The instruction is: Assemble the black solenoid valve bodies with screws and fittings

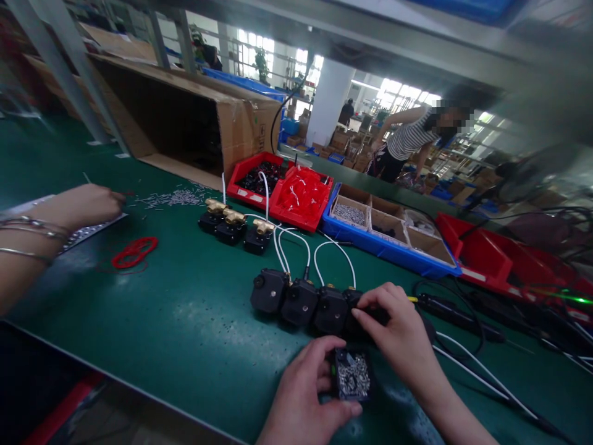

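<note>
My left hand (308, 389) grips a small black box (337, 395) by its sides, near the front edge of the bench. Small silvery screws (354, 374) fill it. Just above, my right hand (393, 318) has its thumb and fingers drawn together at the black housing (353, 300) at the right end of a row; anything between the fingertips is hidden. Beside it stand more black housings (269, 293), each square with a round knob, with white cables (354, 262) rising behind them.
Brass-fitted black units (257, 238) stand farther back. A co-worker's braceleted arm (69, 216) reaches in from the left, near a red wire coil (134, 252). Red bins (301, 194), a blue divided tray (389, 232) and a carton (250, 130) line the back. A dark screwdriver (458, 315) lies right.
</note>
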